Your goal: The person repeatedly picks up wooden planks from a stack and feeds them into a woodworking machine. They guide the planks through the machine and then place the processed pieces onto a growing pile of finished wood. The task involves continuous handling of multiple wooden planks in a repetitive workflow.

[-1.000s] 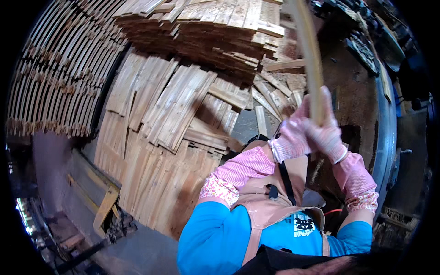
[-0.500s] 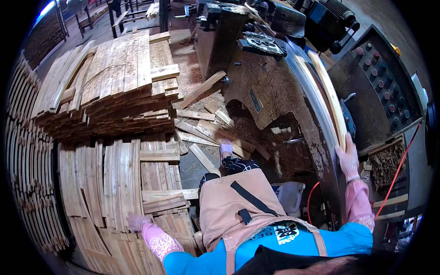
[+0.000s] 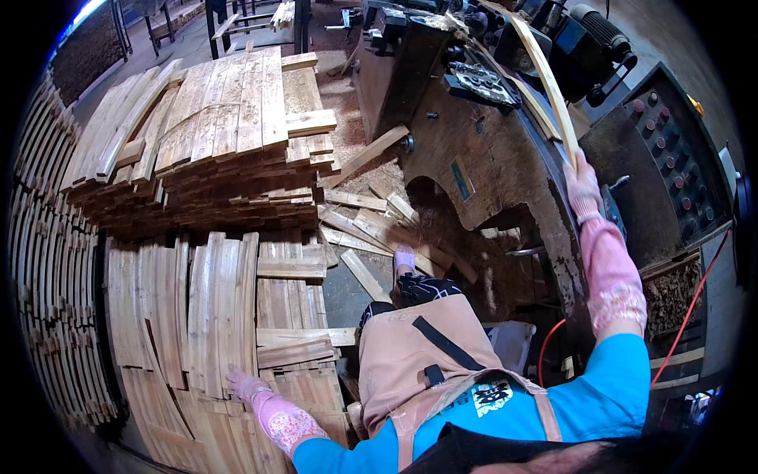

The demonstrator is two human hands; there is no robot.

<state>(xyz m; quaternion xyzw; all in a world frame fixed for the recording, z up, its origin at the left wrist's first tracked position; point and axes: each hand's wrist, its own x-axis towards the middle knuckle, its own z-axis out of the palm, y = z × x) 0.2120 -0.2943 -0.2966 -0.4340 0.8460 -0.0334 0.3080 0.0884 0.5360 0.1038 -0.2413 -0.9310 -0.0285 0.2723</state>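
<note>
My right hand, in a pale pink glove, is closed around the near end of a long, light wooden strip. The strip runs away from me along the machine bed, its far end up by the machine head. Beside it on the bed lies another wooden strip. Low on the left, my gloved left hand rests with fingers outstretched at the near end of some wooden boards, laid side by side in a low stack. It holds nothing that I can see.
A tall stack of boards stands far left, with slatted wood piles at the left edge. Loose offcuts litter the floor by my foot. Right of the machine are a control panel, a motor and a red hose.
My right hand has moved forward along the machine bed, and the wooden strip has gone further toward the machine head with it. My left hand stays by the low boards. The view has shifted slightly.
</note>
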